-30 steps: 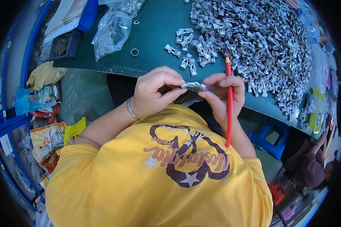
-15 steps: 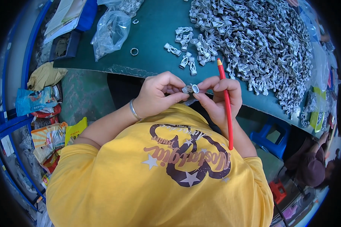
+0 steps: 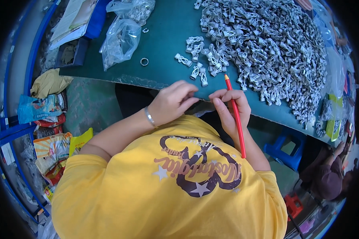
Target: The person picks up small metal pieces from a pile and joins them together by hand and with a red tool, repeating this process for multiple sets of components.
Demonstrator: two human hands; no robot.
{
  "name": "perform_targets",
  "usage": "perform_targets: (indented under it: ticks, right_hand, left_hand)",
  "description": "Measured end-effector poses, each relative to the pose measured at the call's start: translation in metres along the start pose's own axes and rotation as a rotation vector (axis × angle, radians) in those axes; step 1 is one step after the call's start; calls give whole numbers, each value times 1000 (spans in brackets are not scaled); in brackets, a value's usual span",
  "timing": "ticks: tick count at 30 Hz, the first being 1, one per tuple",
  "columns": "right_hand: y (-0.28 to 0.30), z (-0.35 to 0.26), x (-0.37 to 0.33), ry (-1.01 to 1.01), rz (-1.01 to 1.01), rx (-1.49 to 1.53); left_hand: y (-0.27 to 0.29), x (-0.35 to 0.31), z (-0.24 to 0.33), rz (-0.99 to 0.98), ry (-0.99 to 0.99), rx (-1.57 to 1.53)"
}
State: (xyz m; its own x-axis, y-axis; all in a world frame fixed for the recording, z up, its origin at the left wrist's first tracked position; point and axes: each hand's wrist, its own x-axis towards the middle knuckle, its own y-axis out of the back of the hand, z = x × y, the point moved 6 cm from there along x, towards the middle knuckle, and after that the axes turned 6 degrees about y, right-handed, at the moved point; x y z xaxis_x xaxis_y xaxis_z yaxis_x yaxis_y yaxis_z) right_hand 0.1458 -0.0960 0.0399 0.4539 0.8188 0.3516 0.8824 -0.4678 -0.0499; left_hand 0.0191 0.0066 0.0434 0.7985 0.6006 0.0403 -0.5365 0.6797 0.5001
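Observation:
My left hand [image 3: 173, 101], a metal bangle on its wrist, is closed just past the table's near edge, thumb and fingers drawn together; whatever they hold is hidden. Across a small gap, my right hand [image 3: 235, 109] keeps a slim red pencil-like tool [image 3: 237, 119] with a pale tip lodged between its fingers, pointing away from me. Its thumb and forefinger lie close together, and no part shows between them. Beyond the hands, a few small grey-white ribbed parts with looped strands [image 3: 199, 73] lie on the green table [image 3: 163, 51].
A large heap of the same parts [image 3: 267, 47] covers the table's right side. Clear plastic bags [image 3: 121, 42] and a small ring [image 3: 144, 61] lie to the left. A blue stool [image 3: 285, 149] stands below at right. Another person [image 3: 327, 181] sits at far right.
The grey-white part seen between my fingertips half a second ago no longer shows. My hands have come slightly apart, and the view has shifted a little.

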Motion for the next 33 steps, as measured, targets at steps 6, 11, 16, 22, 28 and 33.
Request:
perform_targets:
  ticks: [6, 11, 16, 22, 28, 33]
  right_hand:
    - [6, -3, 0, -15, 32, -56]
    - [10, 0, 2, -59, 100, 40]
    - [2, 12, 14, -241, 182, 173]
    - [-4, 17, 20, -270, 81, 394]
    - [-13, 19, 12, -194, -27, 509]
    - [-10, 13, 10, -32, -47, 266]
  left_hand:
    - [-10, 33, 19, 127, -328, 294]
    - [4, 33, -4, 102, 47, -187]
    - [2, 18, -17, -35, 454, -851]
    - [5, 11, -9, -58, 407, -819]
    - [14, 9, 20, 20, -51, -601]
    - [20, 8, 23, 36, -105, -369]
